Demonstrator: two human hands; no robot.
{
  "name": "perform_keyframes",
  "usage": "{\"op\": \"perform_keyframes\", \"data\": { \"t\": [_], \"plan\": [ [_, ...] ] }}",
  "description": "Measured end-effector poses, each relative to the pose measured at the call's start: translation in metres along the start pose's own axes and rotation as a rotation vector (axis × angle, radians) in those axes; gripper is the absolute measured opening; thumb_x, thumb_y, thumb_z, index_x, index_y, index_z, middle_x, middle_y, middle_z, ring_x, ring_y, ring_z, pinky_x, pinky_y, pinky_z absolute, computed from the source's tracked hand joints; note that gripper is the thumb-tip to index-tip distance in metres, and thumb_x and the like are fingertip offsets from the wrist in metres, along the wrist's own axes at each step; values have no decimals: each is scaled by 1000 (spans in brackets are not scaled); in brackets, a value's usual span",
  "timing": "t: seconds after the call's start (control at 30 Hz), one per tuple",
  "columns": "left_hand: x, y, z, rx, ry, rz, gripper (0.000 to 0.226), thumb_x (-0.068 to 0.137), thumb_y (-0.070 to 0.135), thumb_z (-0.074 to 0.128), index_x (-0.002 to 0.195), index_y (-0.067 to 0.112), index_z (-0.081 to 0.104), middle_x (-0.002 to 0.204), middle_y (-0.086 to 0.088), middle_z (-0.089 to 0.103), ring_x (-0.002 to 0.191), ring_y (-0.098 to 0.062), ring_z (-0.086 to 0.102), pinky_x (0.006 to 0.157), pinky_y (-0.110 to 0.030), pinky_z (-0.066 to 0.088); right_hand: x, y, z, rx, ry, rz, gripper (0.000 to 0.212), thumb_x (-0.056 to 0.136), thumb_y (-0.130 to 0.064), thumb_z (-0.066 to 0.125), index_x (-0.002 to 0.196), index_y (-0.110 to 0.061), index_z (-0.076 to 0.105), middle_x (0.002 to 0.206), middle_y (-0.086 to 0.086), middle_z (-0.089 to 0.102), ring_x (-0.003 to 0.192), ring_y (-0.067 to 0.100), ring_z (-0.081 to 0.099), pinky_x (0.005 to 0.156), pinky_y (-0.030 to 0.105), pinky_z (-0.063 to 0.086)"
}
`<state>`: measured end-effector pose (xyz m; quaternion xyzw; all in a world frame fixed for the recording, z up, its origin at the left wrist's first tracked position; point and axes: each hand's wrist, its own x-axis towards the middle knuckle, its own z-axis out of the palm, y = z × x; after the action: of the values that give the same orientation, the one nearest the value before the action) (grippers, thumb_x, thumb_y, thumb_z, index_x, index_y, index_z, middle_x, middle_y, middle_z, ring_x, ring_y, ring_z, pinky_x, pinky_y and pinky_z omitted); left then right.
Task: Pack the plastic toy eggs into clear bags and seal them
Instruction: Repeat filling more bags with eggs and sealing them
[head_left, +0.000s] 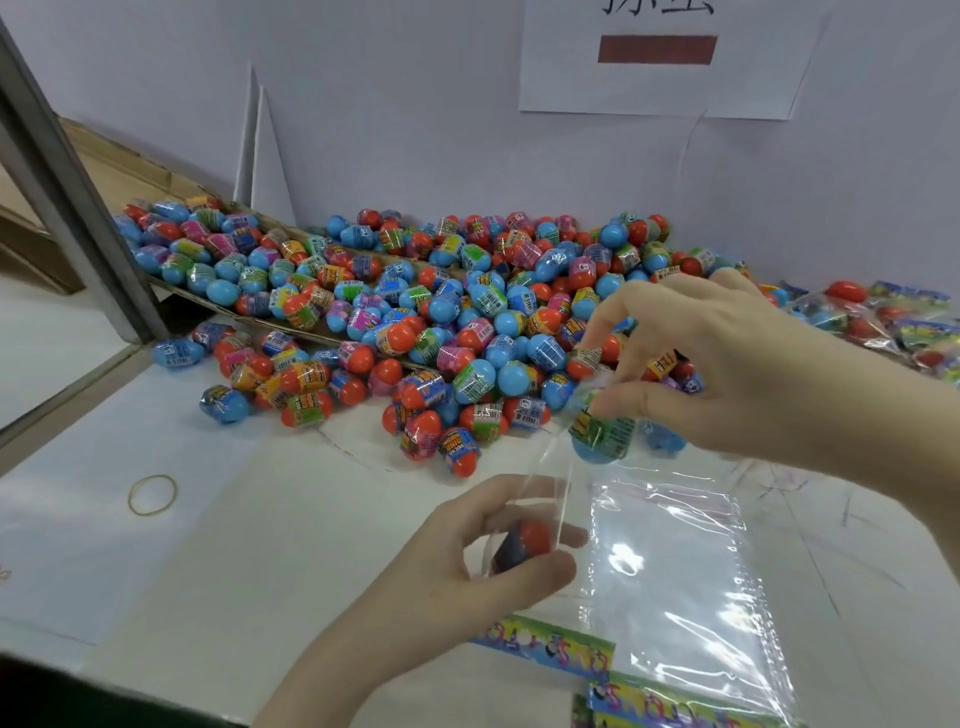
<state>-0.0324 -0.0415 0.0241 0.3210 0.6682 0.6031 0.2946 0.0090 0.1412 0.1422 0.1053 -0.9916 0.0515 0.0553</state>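
Observation:
A big heap of red and blue plastic toy eggs (415, 312) covers the back of the white table (260, 545). My left hand (467, 561) grips a clear bag (545, 493) with a red egg (524, 540) low inside it, the bag's mouth standing up. My right hand (727, 374) pinches a blue egg with a green wrap (602, 436) just above and to the right of that mouth. A stack of flat clear bags (675, 571) lies under my right hand.
Colourful printed header cards (550, 644) lie at the front edge. Packed bags of eggs (893, 322) pile at the far right. A rubber band (152, 494) lies on the left. A cardboard box flap (218, 306) slopes under the heap; a metal post (67, 197) stands left.

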Motion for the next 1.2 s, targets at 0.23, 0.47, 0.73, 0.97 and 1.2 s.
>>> {"op": "perform_keyframes", "data": {
  "t": [0.23, 0.47, 0.73, 0.97, 1.2],
  "plan": [
    [2, 0, 2, 13, 74, 46, 26, 74, 28, 67, 98, 36, 64, 96, 14, 71, 95, -4, 62, 77, -12, 47, -7, -5, 8, 164, -23, 7, 40, 54, -69, 40, 82, -41, 32, 78, -32, 56, 94, -17, 32, 84, 4, 17],
    [0, 4, 4, -65, 72, -20, 33, 74, 35, 72, 104, 29, 61, 92, 8, 72, 84, -11, 62, 65, -16, 49, -9, -4, 6, 100, -125, -19, 55, 79, -33, 63, 100, -54, 17, 97, -35, 56, 104, -3, 30, 87, 17, 17],
    [0, 11, 6, -174, 100, -25, 34, 68, 37, 65, 101, 26, 63, 81, 8, 73, 68, -3, 63, 53, -11, 44, -6, -8, 13, 435, -249, 43, 47, 60, -70, 24, 105, -58, 25, 98, -17, 68, 102, 4, 53, 103, 24, 24],
    [2, 7, 10, -396, 224, -99, 41, 59, 37, 62, 97, 25, 66, 86, 3, 74, 75, -10, 70, 67, -26, 50, -4, -8, 22, 356, -132, 50, 83, 48, -69, 60, 112, -70, 7, 90, -33, 61, 106, -3, 46, 102, 15, 14],
    [2, 10, 4, -263, 93, -113, 37, 71, 41, 55, 100, 23, 67, 94, -6, 72, 86, -11, 69, 70, -11, 50, 1, -7, 26, 239, -3, 7, 58, 65, -47, 64, 115, -53, 35, 76, -45, 53, 99, -5, 45, 92, 12, 7]
  ]
}}
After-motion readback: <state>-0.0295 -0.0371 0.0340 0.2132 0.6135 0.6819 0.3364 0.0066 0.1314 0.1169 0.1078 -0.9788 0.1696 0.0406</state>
